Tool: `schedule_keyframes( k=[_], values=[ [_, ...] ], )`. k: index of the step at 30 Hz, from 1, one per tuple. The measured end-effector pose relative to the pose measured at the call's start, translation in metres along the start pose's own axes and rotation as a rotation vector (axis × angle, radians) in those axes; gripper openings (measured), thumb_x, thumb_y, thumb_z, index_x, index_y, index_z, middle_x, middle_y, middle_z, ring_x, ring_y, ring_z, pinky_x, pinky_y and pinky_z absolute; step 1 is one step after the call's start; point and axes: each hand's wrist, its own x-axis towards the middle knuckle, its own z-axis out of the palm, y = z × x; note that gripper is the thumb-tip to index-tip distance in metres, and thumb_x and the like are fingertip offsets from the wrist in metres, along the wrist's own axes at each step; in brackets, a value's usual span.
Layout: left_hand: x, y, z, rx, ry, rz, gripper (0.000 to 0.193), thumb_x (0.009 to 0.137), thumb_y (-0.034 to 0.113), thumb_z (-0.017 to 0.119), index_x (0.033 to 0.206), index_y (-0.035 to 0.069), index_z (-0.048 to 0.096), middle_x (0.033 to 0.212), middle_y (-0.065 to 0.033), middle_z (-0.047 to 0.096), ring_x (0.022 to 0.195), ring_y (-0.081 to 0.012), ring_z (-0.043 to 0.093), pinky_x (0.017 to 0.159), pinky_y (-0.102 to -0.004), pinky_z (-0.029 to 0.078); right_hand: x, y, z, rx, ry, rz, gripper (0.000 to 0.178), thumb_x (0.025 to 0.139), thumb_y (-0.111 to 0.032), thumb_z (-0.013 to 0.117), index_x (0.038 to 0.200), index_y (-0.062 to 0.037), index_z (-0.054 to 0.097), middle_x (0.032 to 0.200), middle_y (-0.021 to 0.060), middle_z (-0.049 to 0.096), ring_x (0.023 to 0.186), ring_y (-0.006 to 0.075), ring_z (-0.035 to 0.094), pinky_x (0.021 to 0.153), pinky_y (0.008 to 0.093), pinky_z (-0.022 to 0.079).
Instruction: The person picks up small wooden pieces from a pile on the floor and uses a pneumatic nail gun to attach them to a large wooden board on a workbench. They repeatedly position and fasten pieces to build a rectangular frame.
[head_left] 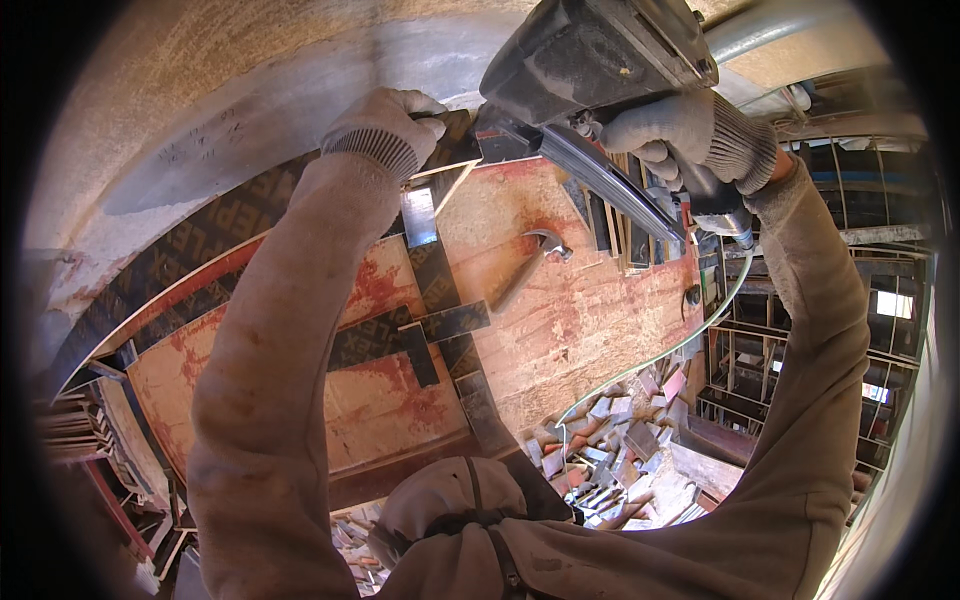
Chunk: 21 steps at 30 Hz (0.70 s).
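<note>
A dark, dusty pneumatic nail gun is raised at the top of the head view, its long nail magazine slanting down to the right. My gloved right hand is wrapped around its handle, and a pale green air hose hangs from the handle's base. My gloved left hand is closed at the edge of a dark plywood strip, close to the gun's nose; its fingertips are partly hidden. A claw hammer lies on the reddish plywood panel below both hands.
Black printed plywood strips cross the panel on the left. A curved grey wall surface rises above them. Scrap wood blocks lie heaped below the panel. Metal bars in a grid stand on the right, with the hose curving alongside.
</note>
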Motion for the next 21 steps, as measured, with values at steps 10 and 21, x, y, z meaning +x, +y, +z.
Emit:
schedule_keyframes(
  k=[10,21],
  values=[
    [-0.002,0.002,-0.004,-0.026,-0.037,0.001,0.030,0.093,0.032,0.074,0.122,0.026,0.077,0.102,-0.0071,0.078,0.096,-0.0206,0.072,0.094,-0.0348,0.055,-0.002,-0.010,0.006,0.008,0.014,-0.036,0.022,0.090,-0.023,0.076,0.077,-0.0088,0.067,0.058,-0.0049,0.049,0.044,0.0084,0.047,0.042,0.0281,0.045],
    [0.019,-0.026,-0.008,-0.023,-0.031,0.250,0.027,0.093,0.024,0.072,0.118,0.015,0.077,0.105,-0.0103,0.078,0.098,-0.0239,0.072,0.093,-0.0347,0.055,-0.029,-0.032,0.041,0.327,0.216,0.065,0.016,0.094,-0.020,0.070,0.089,-0.0049,0.071,0.064,0.0010,0.056,0.052,0.0157,0.059,0.049,0.0353,0.054]
  ],
)
